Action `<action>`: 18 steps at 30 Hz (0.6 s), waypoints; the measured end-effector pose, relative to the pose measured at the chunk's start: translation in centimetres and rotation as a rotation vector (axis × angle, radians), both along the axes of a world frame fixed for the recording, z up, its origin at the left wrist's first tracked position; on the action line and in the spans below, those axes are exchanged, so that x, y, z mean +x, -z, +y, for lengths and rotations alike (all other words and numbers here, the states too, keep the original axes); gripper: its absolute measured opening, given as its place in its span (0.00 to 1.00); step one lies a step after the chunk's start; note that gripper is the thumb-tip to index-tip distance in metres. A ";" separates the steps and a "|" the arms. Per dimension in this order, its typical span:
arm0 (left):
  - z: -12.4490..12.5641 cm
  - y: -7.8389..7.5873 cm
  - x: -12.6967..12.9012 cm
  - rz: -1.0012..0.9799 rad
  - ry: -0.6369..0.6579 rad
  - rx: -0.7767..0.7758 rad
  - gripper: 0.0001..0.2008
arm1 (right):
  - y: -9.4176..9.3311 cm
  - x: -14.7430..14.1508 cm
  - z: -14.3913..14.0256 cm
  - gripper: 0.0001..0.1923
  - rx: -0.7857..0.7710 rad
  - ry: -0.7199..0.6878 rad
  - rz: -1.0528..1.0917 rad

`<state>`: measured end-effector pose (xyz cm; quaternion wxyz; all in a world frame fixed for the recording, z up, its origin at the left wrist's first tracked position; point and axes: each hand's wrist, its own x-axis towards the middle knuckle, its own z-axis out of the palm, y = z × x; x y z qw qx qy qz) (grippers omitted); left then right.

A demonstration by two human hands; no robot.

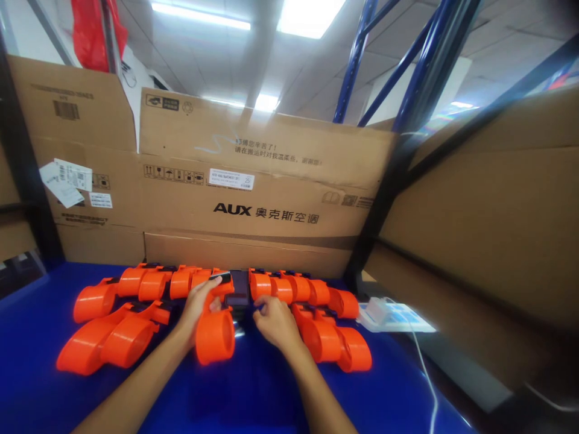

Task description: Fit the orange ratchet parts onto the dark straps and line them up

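My left hand [198, 305] is closed around the handle of an orange plastic ring with a handle [215, 339]. The wide round ring hangs below my fingers, and a black end piece [221, 278] shows by my thumb. My right hand [275, 320] sits just to the right, its fingers curled together; what they hold, if anything, is hidden. Between and behind both hands stands a dark, flat-faced object [238, 290] whose kind I cannot make out. More orange rings of the same kind lie on both sides, several at left [129, 342] and several at right [355, 349].
A blue table surface [244, 398] lies under everything. Behind it rises a large cardboard box panel [190, 208], with another cardboard panel [488, 241] at right. A white charger and cable [380, 310] rest on a light blue-and-white sheet at the right edge. Dark rack posts [368, 235] frame the space.
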<state>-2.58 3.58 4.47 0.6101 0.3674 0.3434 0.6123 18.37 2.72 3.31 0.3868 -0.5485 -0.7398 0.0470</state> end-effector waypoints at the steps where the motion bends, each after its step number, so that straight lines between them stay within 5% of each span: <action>1: -0.1 0.0 0.1 -0.004 -0.002 -0.009 0.19 | 0.1 0.0 0.0 0.09 0.001 0.002 -0.001; 6: -0.5 0.0 0.7 0.032 -0.019 -0.007 0.18 | -0.2 -0.3 0.1 0.11 0.035 -0.030 0.041; 12: -0.7 0.7 1.4 0.123 0.022 0.010 0.17 | -2.0 -1.4 -0.9 0.17 0.127 -0.261 0.222; 18: -1.0 0.9 1.7 0.182 0.094 0.061 0.21 | -3.1 -1.8 -2.0 0.17 0.162 -0.406 0.189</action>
